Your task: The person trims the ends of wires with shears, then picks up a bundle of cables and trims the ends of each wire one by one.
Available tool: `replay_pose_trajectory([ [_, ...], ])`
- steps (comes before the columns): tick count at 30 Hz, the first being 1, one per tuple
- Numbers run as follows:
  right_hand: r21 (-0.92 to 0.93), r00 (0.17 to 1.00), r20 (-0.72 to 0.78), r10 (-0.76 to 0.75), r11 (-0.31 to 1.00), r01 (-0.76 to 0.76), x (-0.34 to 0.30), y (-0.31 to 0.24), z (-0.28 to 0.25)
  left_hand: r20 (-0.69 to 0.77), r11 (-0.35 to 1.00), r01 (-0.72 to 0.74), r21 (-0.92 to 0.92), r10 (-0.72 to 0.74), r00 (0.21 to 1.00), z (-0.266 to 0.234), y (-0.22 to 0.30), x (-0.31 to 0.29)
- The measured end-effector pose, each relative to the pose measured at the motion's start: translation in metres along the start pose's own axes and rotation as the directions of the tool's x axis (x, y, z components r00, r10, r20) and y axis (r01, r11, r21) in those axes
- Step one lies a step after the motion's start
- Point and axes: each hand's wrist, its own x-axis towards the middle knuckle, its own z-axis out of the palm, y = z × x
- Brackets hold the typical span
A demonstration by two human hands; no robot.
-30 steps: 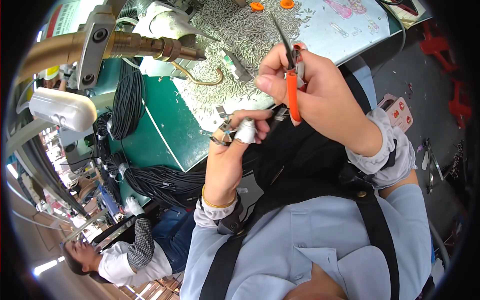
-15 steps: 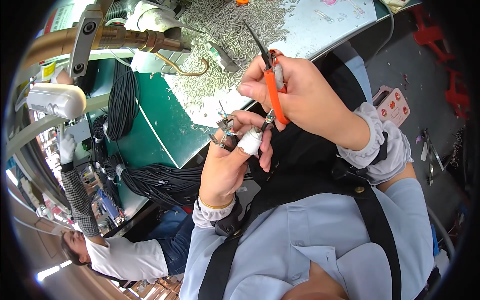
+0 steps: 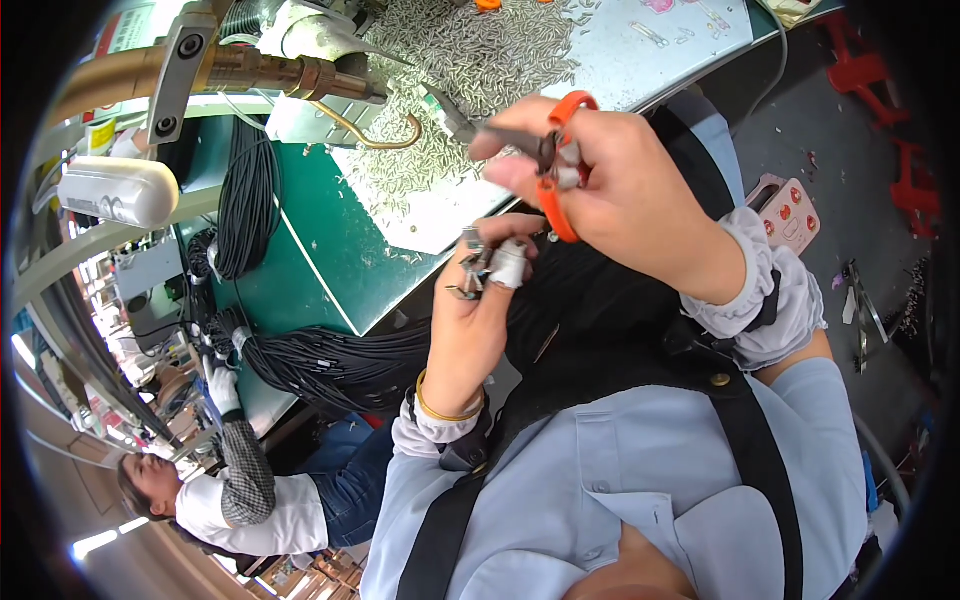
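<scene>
My left hand (image 3: 470,315), its thumb wrapped in white tape, is closed on several cable ends with small metal connectors (image 3: 470,268). The connectors stick out beside the taped thumb; the cables themselves are mostly hidden by the fingers. To the right and a little farther off, my right hand (image 3: 610,170) is closed round scissors (image 3: 553,205) with orange handles. Their dark blades point left, partly along my fingers, apart from the connectors. Both hands are over my black apron, by the table edge.
A heap of small metal pieces (image 3: 480,60) covers part of the white board (image 3: 640,60). Brass-coloured pipework (image 3: 250,75) juts in at upper left. Black cable bundles (image 3: 330,365) lie on the green table (image 3: 300,240). Another person (image 3: 260,510) works at left.
My left hand has moved slightly right and turned, bringing the connectors close against the thumb. In my right hand the scissors have swung, blades now pointing left. The other person's arm has come down.
</scene>
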Motion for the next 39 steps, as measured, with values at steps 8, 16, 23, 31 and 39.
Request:
replay_pose_trajectory([
  [8, 0.103, 0.970, 0.224, 0.089, 0.988, -0.115, 0.000, -0.001, -0.004, 0.050, 0.962, 0.122, -0.243, -0.114, 0.992, 0.004, 0.001, -0.002],
  [16, 0.063, 0.965, 0.126, 0.229, 0.969, -0.239, -0.009, -0.005, -0.002, -0.166, 0.845, -0.351, 0.405, 0.445, 0.880, -0.001, -0.002, 0.003],
  [23, 0.302, 0.608, 0.625, 0.490, 0.566, -0.767, -0.005, -0.005, -0.011, -0.243, 0.956, -0.287, 0.050, 0.291, 0.925, -0.008, -0.002, 0.005],
  [31, -0.434, 0.825, 0.309, -0.473, 0.702, 0.565, -0.008, -0.001, -0.013, 0.110, 0.762, 0.283, -0.583, -0.271, 0.956, -0.026, 0.007, 0.006],
  [39, -0.536, 0.698, 0.269, -0.663, 0.499, 0.680, -0.014, 0.010, -0.008, 0.131, 0.775, 0.313, -0.550, -0.290, 0.948, -0.022, 0.009, 0.003],
])
